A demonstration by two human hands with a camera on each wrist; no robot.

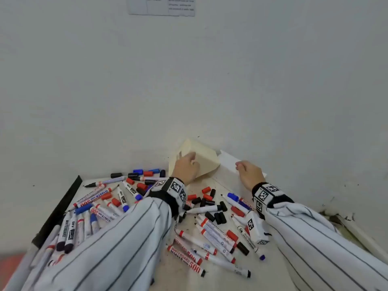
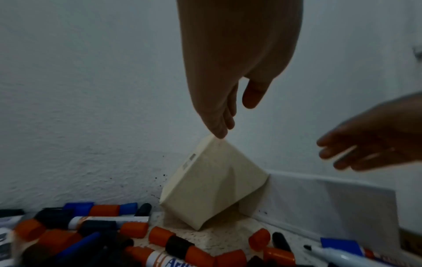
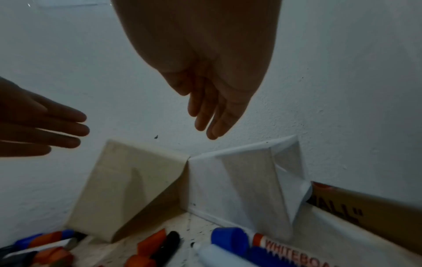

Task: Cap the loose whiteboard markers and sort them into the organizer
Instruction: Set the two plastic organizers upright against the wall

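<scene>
Fingers of the left hand point(image 2: 230, 75), straight, touch the tilted cream organizer point(image 2: 212, 187); right hand point(image 3: 205, 75) hovers relaxed, holding nothing.

Loose markers point(image 1: 212, 236) and caps point(image 1: 218, 217) are scattered across the table point(image 1: 197, 274). The left hand point(image 1: 185, 168) is laid on a tilted cream organizer point(image 1: 204, 162) at the wall. The right hand point(image 1: 249, 174) is held just beside a white organizer point(image 1: 228, 161), its fingers loosely curled.
</scene>
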